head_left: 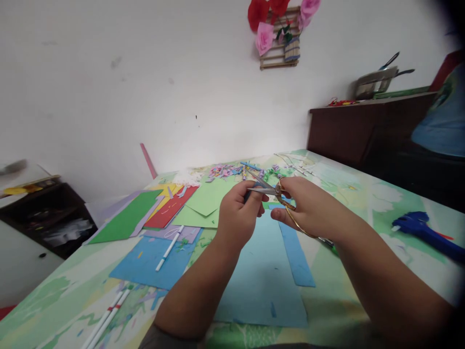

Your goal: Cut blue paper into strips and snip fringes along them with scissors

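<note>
White wall [145,87] rises behind a desk [348,286] covered in a flowered cloth, strewn with coloured sheets and scraps. Above the pale blue sheet [261,276], the person's two hands meet, close together but with separate holds. The right hand [308,203] grips the scissors [276,191] by their gold handles; how each finger sits in the loops is hard to tell. Their long axis runs from the right hand leftward, with the blades parted and pointing at the left hand [240,208]. That hand pinches a small dark blue piece [247,195], mostly hidden by the fingers, with the lower blade lying right by the thumb and fingertips. So the piece sits left of the scissors' pivot, nearer the left hand. A blue glue gun [428,235] lies well apart, to the right.
</note>
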`<state>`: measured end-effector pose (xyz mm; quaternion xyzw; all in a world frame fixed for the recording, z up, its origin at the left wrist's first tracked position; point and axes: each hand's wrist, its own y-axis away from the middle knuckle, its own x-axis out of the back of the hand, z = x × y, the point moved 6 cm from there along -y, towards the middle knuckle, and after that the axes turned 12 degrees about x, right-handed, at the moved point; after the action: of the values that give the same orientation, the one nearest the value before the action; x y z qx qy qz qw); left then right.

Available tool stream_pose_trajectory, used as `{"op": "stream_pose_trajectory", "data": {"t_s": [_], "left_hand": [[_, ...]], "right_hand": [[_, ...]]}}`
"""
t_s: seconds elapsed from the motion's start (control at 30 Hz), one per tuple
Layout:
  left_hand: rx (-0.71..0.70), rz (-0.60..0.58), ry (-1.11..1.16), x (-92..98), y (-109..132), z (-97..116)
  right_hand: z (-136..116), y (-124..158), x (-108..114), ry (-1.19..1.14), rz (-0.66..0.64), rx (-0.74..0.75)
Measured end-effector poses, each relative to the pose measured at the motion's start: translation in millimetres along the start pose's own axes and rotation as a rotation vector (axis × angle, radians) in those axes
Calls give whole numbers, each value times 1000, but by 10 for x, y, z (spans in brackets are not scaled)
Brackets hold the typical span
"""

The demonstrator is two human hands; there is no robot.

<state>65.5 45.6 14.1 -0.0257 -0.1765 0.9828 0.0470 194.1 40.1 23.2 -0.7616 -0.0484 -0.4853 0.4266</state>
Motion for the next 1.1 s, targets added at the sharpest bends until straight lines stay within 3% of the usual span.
{"op": "stream_pose_trajectory", "data": {"t_s": [0.37,1.1], "left_hand": [[30,-8,-117,6,67,123],[114,18,-175,27,114,157]], "right_hand": [[-105,5,26,63,-101,35],[-115,9,35,200,-149,-35]]}}
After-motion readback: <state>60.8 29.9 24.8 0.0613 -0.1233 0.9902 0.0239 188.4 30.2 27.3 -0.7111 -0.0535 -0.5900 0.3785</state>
